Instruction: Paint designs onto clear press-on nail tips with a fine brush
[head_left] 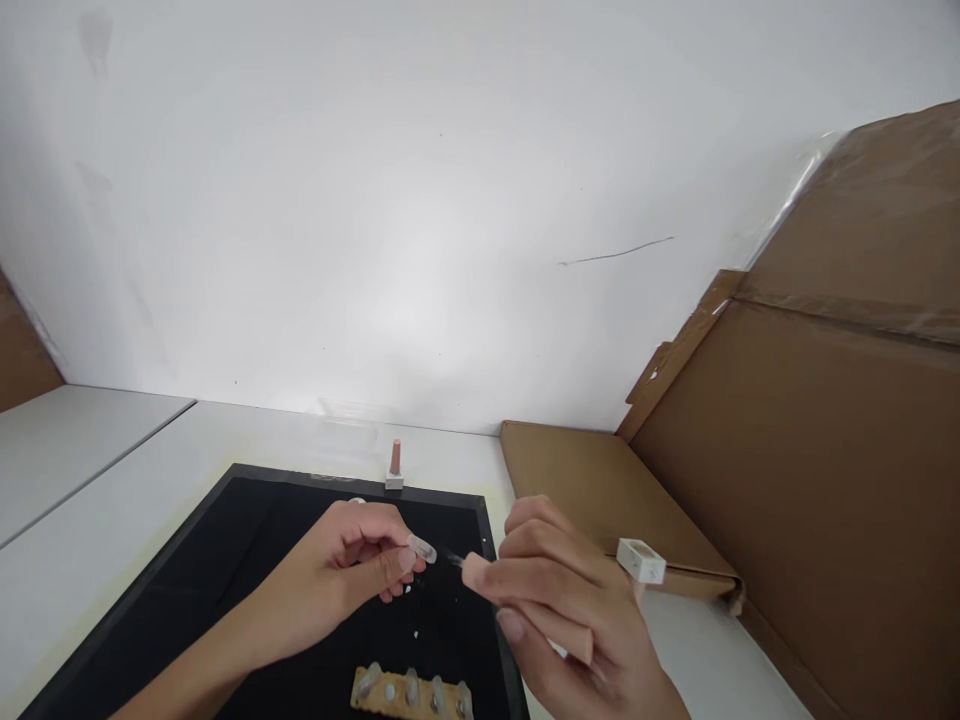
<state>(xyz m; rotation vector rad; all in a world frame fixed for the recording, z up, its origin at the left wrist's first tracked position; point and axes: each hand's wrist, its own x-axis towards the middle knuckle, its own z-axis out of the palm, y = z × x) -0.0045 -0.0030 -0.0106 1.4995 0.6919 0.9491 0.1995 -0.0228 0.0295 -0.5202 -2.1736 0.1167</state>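
Fake nails [422, 550] were judged not all done: one clear nail was pinched by the left hand [330, 575] over the black mat [277, 530], a thin brush [453, 558] was gripped close by in the right hand [570, 590], and four more were left on the strip [390, 705].

No readable text, label, brand, number or sign shows on anything in view
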